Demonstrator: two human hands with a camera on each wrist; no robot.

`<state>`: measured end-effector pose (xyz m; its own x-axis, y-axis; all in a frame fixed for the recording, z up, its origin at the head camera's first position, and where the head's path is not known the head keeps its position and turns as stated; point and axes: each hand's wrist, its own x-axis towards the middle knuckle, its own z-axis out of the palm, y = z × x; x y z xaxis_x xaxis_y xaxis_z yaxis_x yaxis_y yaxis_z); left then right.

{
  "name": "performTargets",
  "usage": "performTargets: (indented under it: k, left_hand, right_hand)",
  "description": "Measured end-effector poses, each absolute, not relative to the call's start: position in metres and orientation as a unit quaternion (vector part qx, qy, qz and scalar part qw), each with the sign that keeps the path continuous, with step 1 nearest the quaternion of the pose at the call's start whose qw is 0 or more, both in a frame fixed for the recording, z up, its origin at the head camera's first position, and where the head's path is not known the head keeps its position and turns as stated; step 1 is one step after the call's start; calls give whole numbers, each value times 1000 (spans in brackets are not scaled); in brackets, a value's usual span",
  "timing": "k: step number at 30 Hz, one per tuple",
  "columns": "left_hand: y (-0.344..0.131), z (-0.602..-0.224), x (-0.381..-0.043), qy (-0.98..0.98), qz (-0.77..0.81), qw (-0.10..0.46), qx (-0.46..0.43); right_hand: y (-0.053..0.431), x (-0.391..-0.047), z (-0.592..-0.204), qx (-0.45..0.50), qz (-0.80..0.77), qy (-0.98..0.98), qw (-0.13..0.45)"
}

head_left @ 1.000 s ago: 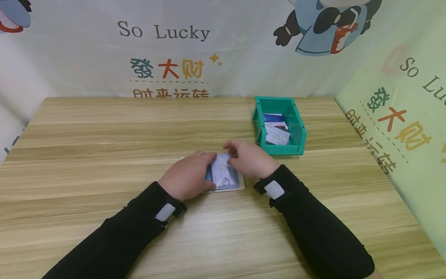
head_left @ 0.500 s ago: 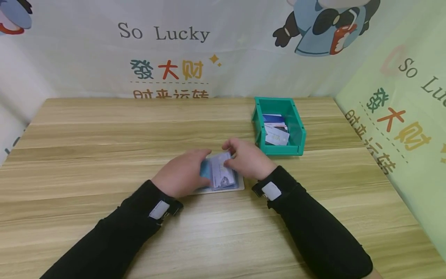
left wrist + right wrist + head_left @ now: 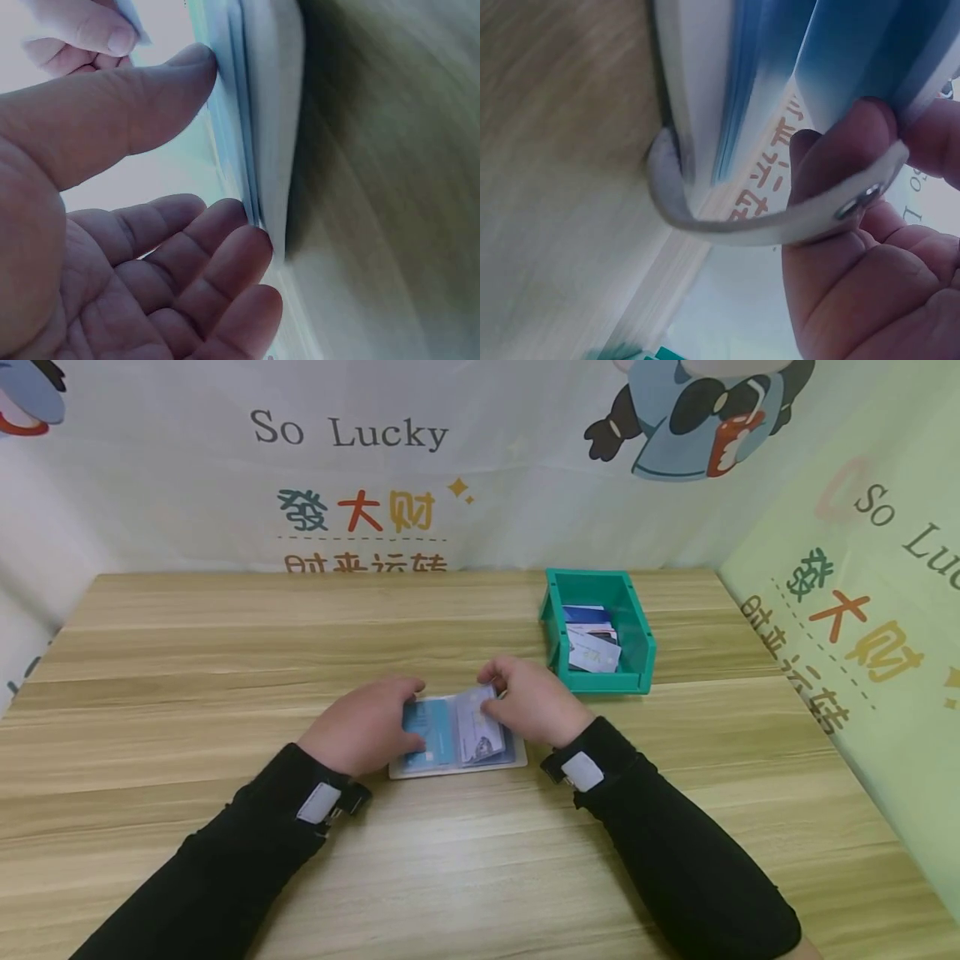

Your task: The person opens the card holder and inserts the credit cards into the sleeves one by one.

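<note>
An opened card holder (image 3: 431, 735) with clear plastic sleeves and a pale cover lies on the table. A blue page shows on its left half. My right hand (image 3: 543, 703) pinches a raised sleeve (image 3: 478, 733) with a printed card in it, between thumb and fingers. The right wrist view shows the holder's pale strap (image 3: 742, 231) with a metal snap in front of that thumb. At the left side is my left hand (image 3: 360, 725), fingers spread; in the left wrist view its thumb (image 3: 165, 97) touches the sleeve edges and its fingertips lie beside the cover.
A green bin (image 3: 642, 639) holding several cards (image 3: 594, 652) stands behind my right hand, towards the back right of the wooden table (image 3: 225, 635). A printed cloth (image 3: 510, 460) hangs along the table's back edge, with more cloth at the sides.
My left hand has moved left off the sleeves, uncovering the blue page. My right hand has stayed nearly in place and now holds the sleeve slightly raised.
</note>
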<state>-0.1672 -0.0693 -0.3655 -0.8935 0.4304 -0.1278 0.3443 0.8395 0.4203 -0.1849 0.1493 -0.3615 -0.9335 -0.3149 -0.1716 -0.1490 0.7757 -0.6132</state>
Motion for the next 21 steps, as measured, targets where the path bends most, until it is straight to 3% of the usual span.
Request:
performTargets:
  k: [21]
  left_hand:
    - [-72, -367, -167, 954, 181, 109, 212]
  right_hand:
    - [143, -176, -357, -174, -349, 916, 91]
